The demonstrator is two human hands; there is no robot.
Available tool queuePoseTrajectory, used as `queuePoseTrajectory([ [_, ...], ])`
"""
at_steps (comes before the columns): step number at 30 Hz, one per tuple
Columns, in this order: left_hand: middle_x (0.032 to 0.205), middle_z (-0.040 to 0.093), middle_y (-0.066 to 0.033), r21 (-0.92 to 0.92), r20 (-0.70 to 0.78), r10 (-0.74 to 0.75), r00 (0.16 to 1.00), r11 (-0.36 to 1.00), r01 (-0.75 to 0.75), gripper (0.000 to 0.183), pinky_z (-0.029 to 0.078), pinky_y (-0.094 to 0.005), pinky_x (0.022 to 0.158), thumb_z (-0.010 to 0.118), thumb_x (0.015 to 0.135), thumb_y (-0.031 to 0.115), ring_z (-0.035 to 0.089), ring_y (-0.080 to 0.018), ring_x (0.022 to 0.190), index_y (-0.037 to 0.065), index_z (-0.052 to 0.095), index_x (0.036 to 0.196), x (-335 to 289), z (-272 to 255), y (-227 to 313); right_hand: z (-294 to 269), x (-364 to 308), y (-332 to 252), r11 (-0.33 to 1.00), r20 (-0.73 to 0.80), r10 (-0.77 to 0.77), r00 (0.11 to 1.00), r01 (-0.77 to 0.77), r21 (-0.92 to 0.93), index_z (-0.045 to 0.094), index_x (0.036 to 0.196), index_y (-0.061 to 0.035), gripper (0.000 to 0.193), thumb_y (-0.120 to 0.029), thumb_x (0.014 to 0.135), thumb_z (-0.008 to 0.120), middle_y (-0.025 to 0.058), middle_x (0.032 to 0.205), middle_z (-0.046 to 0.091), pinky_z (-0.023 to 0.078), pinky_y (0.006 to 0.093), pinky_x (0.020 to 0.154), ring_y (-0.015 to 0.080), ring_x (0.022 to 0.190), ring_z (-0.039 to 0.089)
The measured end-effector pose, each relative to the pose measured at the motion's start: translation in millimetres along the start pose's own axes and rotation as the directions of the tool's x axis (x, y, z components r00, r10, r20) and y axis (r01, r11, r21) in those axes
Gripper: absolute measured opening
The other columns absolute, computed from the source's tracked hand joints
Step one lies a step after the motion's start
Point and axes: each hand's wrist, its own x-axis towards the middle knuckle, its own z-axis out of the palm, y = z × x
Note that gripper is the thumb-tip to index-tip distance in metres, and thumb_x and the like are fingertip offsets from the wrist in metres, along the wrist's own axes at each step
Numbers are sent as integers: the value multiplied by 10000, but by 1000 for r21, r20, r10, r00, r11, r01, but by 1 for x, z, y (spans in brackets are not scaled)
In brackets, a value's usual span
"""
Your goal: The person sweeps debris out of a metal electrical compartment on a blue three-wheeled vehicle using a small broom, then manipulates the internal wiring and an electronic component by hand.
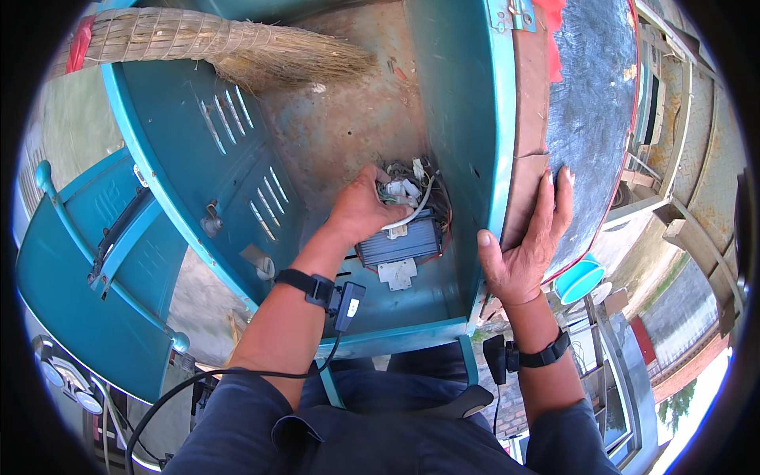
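Observation:
Inside a teal metal box (297,190), my left hand (360,207) reaches down, its fingers curled on a bundle of wires with white plug connectors (404,190). A thick pale cable (423,204) loops beside the thumb. Just below the bundle sits a dark finned controller box (400,244) with light metal mounting tabs (397,274). To the right, my right hand (529,245) lies outspread on the brown edge strip (529,186) of a dark padded panel (590,119); nothing is in it.
A straw broom (229,43) lies across the box's far left part. The box floor is rusty. A latch (212,220) sits on the slotted left wall. Outside are a teal panel with a rail (95,273) at left and a turquoise basin (579,279) at right.

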Motion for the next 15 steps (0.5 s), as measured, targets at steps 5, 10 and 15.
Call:
queuePoseTrajectory([
  [5, 932, 716, -127, -11, -63, 129, 990, 991, -130, 588, 557, -343, 792, 858, 752, 140, 709, -229, 870, 32, 561, 1248, -34, 11, 7, -18, 5, -19, 986, 40, -153, 987, 150, 71, 376, 1486, 17, 698, -135, 868, 661, 274, 1525, 374, 266, 528, 1187, 430, 1431, 370],
  [10, 1225, 671, -156, 50, 21, 553, 833, 831, -553, 445, 535, -450, 887, 728, 822, 232, 665, -346, 1073, 89, 640, 1234, -47, 17, 2, 7, 29, -81, 867, 390, -299, 871, 77, 492, 568, 1312, 9, 532, -50, 789, 643, 214, 1346, 565, 387, 520, 1121, 430, 1342, 481],
  [15, 1314, 614, -151, 67, 99, 334, 938, 938, -341, 521, 481, -425, 983, 755, 839, 252, 588, -332, 1193, 82, 598, 1306, -61, 35, 0, 78, 42, -84, 996, 728, -20, 685, -49, 74, 591, 1335, -19, 481, -270, 935, 500, 199, 1328, 598, 322, 532, 1147, 350, 1304, 520],
])
